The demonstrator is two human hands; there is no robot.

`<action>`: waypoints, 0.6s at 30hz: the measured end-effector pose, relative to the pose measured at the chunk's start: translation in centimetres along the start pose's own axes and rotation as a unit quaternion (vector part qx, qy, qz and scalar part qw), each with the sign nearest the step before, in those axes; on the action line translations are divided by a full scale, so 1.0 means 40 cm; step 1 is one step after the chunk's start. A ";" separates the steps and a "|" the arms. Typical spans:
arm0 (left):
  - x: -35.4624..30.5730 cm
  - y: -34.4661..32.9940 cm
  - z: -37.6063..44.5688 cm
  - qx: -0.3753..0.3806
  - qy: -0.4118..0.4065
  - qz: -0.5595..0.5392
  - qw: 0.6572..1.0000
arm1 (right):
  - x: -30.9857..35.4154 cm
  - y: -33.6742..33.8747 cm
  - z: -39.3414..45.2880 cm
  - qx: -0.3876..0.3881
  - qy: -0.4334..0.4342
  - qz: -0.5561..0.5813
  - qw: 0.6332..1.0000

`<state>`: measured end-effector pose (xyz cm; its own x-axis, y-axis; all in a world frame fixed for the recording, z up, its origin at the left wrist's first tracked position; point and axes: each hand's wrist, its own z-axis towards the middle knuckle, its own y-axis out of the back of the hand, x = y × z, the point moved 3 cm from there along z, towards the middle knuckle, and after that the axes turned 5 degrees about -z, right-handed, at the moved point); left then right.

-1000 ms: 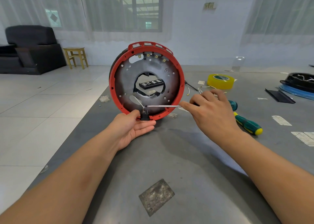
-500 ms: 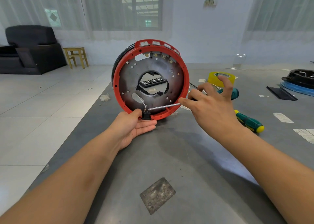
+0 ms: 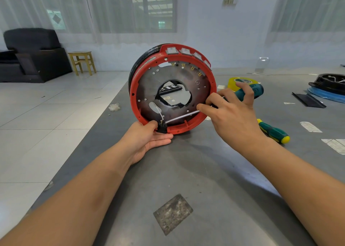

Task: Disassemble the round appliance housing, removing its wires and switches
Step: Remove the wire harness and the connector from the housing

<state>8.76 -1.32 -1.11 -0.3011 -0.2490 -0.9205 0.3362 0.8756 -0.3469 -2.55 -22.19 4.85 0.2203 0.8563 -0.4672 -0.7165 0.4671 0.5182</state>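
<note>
From my head camera, the round red plastic appliance housing with its dark metal inner plate stands on edge on the grey metal table, open face toward me. My left hand lies palm up under its lower rim, fingers nearly straight, thumb pressing the small black switch set in the rim, from which a thin white wire loops up into a slot in the plate. My right hand curls around the teal-handled screwdriver, its steel shaft angling down to the switch. A second green and yellow screwdriver lies to the right, and a yellow tape roll sits behind.
</note>
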 end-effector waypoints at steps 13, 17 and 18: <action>-0.001 -0.002 -0.005 0.008 0.010 0.004 1.000 | -0.010 -0.022 -0.014 -0.074 0.009 0.000 0.997; -0.001 -0.002 -0.005 0.009 0.011 0.006 1.000 | -0.013 -0.024 -0.016 -0.089 0.011 0.001 0.996; -0.001 -0.002 -0.005 0.009 0.011 0.005 1.000 | -0.013 -0.023 -0.016 -0.091 0.010 0.001 0.996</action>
<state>8.57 -1.28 -1.00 -0.3180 -0.2315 -0.9194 0.3543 0.8705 -0.3417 -2.42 -23.19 4.15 0.2056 0.8519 -0.4816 -0.8253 0.4155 0.3825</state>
